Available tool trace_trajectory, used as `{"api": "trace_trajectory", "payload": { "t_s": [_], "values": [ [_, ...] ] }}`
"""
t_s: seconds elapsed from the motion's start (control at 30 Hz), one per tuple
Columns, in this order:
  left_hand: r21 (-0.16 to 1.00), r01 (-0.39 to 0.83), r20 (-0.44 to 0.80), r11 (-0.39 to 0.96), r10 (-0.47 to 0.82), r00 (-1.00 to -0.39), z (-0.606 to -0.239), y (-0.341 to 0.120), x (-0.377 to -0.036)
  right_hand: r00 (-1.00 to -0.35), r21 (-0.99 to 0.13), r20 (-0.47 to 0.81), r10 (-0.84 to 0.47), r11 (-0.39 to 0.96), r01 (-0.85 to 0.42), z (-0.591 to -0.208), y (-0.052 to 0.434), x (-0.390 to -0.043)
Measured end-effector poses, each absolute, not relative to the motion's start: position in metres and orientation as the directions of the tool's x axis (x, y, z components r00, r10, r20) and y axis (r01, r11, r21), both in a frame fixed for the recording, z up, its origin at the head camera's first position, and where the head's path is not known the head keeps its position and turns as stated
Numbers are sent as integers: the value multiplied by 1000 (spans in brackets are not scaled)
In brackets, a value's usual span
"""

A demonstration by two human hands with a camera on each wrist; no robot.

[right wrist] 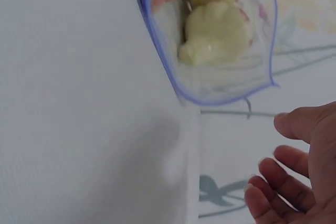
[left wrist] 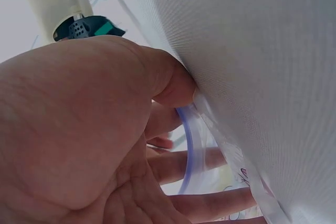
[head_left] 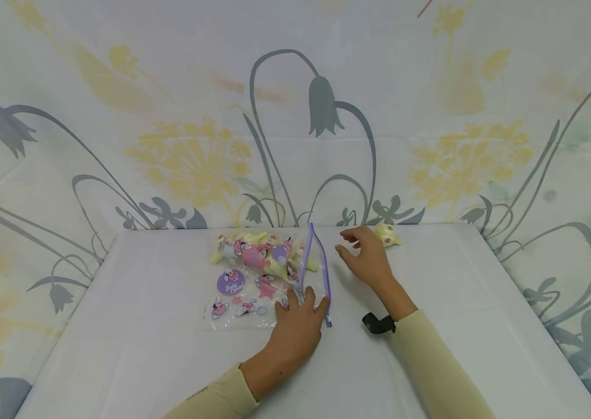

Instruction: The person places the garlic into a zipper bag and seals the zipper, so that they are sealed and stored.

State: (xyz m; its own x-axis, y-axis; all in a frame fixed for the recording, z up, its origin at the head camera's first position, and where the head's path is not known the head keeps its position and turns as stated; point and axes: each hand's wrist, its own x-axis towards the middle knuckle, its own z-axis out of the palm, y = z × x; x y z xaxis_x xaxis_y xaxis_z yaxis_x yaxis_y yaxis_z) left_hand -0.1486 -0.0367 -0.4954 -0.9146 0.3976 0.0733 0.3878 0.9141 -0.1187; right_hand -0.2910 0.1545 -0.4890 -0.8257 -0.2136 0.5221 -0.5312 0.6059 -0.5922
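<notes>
A clear zip bag [head_left: 245,291] with a purple zipper rim [head_left: 317,256] and pink cartoon prints lies on the white table [head_left: 143,349]. Pale yellow soft items [head_left: 269,256] fill its far end. My left hand [head_left: 299,317] grips the bag at the near end of its open mouth; the left wrist view shows its fingers [left wrist: 189,161] inside the rim [left wrist: 190,145]. To the right of the mouth my right hand [head_left: 363,256] hovers with relaxed fingers and holds nothing. A small yellow piece [head_left: 388,234] lies just behind it. The right wrist view looks into the bag [right wrist: 220,72] at a yellow item [right wrist: 215,32].
A floral cloth [head_left: 295,116] with grey and yellow flowers hangs behind and beside the table. A black wrist camera [head_left: 378,323] is strapped on my right forearm.
</notes>
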Motion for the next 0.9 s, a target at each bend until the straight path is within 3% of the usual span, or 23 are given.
{"api": "trace_trajectory", "payload": {
  "t_s": [0.2,0.4,0.67,0.9],
  "values": [
    [-120,386,77,915,397,-915,-495,-37,-149,-812,-594,568,-133,617,-516,-486,176,-300],
    [-115,387,79,915,396,-915,-494,-38,-148,-858,-657,511,-54,619,-430,-484,202,-307],
    [-114,384,138,916,398,-907,-495,-39,-146,-902,-669,427,-69,646,-366,-490,231,-314],
    [-104,384,153,917,396,-905,-493,-39,-146,-901,-659,422,-101,649,-381,-501,241,-317]
  ]
}}
